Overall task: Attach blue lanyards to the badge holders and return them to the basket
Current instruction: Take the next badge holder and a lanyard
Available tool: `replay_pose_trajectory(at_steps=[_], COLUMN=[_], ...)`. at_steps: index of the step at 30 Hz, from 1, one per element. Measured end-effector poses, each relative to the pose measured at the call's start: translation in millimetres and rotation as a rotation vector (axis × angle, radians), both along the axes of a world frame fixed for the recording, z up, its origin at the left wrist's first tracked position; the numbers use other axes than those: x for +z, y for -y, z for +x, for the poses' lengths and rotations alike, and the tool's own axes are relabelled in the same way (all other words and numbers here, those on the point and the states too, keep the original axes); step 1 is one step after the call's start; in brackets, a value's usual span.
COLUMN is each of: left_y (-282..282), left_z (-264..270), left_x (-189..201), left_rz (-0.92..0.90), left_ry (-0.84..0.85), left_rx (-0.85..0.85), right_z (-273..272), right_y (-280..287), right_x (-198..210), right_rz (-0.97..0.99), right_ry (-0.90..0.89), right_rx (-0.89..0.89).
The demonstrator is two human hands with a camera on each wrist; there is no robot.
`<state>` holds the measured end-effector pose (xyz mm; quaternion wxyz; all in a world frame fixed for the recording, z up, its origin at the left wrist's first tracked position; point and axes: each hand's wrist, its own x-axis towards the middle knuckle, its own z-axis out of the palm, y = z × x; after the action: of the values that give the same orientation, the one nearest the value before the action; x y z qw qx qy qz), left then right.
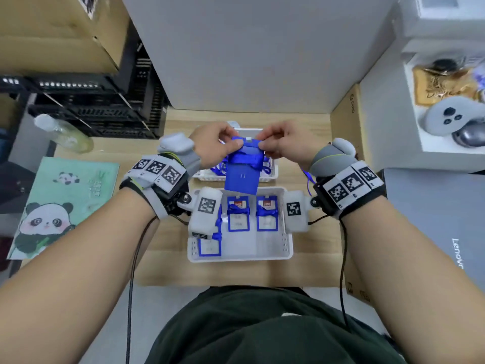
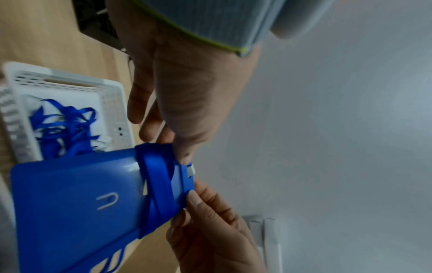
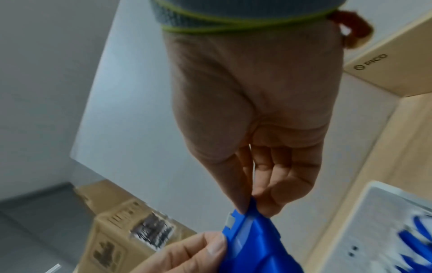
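Observation:
I hold a blue badge holder (image 1: 242,174) (image 2: 70,194) (image 3: 254,245) upright over the two white baskets, its plain back toward me. A blue lanyard (image 1: 246,156) (image 2: 158,184) is wrapped around its upper part. My left hand (image 1: 237,144) (image 2: 182,157) (image 3: 217,242) pinches the top left corner, and my right hand (image 1: 262,146) (image 3: 251,208) (image 2: 191,199) pinches the top right corner beside the white clip. The near basket (image 1: 240,256) holds several badge holders with lanyards (image 1: 237,214). The far basket (image 1: 273,174) (image 2: 112,103) holds loose blue lanyards (image 2: 63,125).
A clear bottle (image 1: 63,135) and a panda booklet (image 1: 65,206) lie left on the wooden table (image 1: 162,269). A cardboard box (image 1: 346,127) stands right, with a grey Lenovo box (image 1: 433,232) beyond it. Black crates (image 1: 91,101) sit back left. A white panel (image 1: 249,61) rises behind.

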<state>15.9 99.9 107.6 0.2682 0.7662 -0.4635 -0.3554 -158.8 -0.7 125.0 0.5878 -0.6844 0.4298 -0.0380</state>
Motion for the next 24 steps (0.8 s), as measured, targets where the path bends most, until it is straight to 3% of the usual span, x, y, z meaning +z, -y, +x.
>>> replay_pose_trajectory(at_steps=[4, 8, 13, 19, 24], left_y=[13.3, 17.8, 22.4, 19.1, 15.1], left_z=[1.0, -2.1, -3.7, -8.4, -12.9], left_x=[31.9, 45.0, 59.7, 68.7, 77.7], left_rz=[-0.065, -0.166, -0.256, -0.296, -0.292], left_ry=[-0.075, -0.106, -0.117, 0.085, 0.329], left_rx=[-0.016, 0.074, 0.155, 0.206, 0.104], right_z=[-2.3, 0.0, 9.9, 14.0, 13.8], right_y=[9.5, 11.9, 2.5, -4.8, -4.7], right_x=[34.6, 46.7, 51.7, 55.7, 48.9], right_rz=[-0.094, -0.345, -0.492, -0.619, -0.59], right_ry=[0.109, 0.166, 0.101, -0.055, -0.212], right_rx=[-0.034, -0.039, 0.124, 0.25, 0.294])
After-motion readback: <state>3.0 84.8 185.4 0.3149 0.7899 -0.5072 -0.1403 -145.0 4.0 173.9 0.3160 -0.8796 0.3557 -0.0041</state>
